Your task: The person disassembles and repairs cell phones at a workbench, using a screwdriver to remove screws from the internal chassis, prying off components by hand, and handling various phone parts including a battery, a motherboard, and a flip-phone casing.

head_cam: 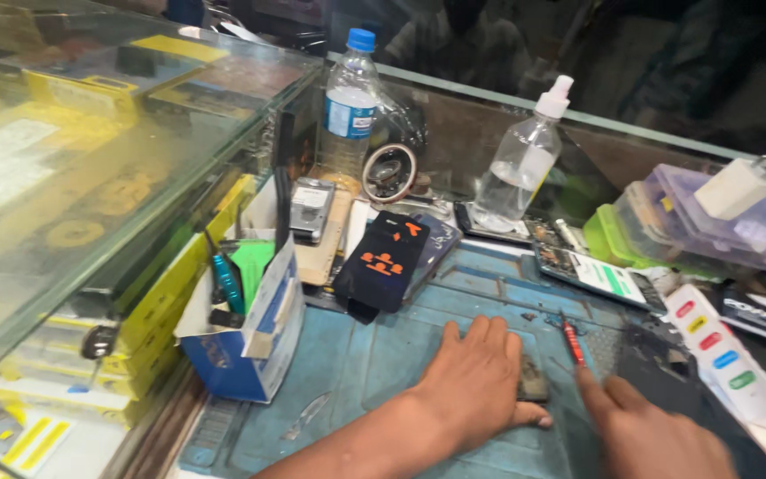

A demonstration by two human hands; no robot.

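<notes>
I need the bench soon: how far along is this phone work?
Done: a phone lies opened, its insides exposed. In hand: the left hand presses a small dark part onto the blue mat; the right hand points beside the red screwdriver. Left: nothing looks reassembled.

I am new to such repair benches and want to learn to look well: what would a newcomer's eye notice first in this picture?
First, the two bare hands low in the middle: the left hand lies flat on the blue work mat, covering a small dark part, and the right hand points beside a red screwdriver. Behind them, a water bottle and a clear spray bottle stand against the glass.
</notes>
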